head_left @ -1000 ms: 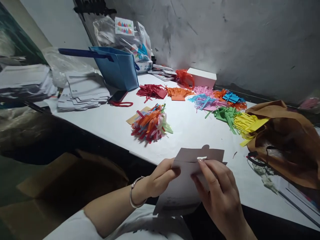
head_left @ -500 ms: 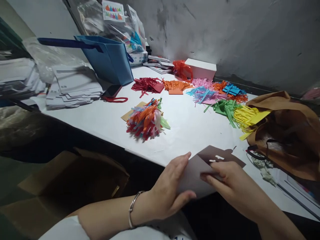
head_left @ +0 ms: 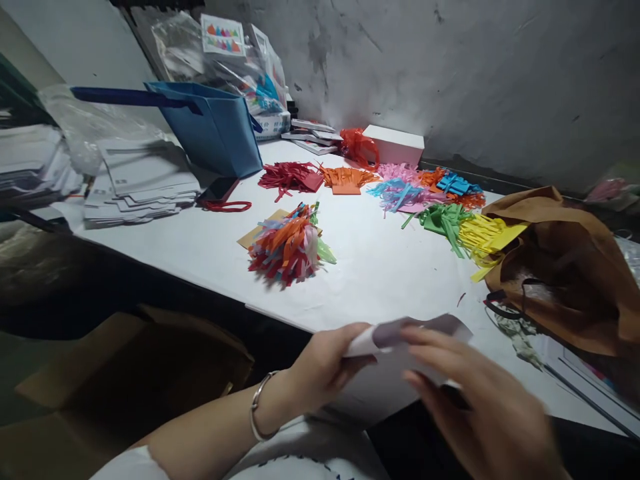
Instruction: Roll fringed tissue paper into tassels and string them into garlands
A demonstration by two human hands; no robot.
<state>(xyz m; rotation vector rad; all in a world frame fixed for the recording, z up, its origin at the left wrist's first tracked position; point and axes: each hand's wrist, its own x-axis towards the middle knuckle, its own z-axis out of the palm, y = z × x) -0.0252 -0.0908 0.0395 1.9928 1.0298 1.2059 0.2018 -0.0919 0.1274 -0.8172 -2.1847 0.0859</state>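
The left hand [head_left: 327,360], its bent arm coming from lower left, is clamped on the pale carton's [head_left: 383,383] left edge, thumb above, fingers beneath. The carton sits tilted between both hands' fingers. The right hand [head_left: 487,397], blurred, reaches over its top flap; I cannot tell whether those fingers pinch it. Far beyond the left fingers, leftmost, stacked papers [head_left: 143,170] carry print too small to read; next, a label [head_left: 223,35] pictures coloured fringe-like shapes.

There are 1 held packet [head_left: 373,392], 1 bracelet [head_left: 255,408], 1 blue bag [head_left: 223,133], 1 brown bag [head_left: 575,230]
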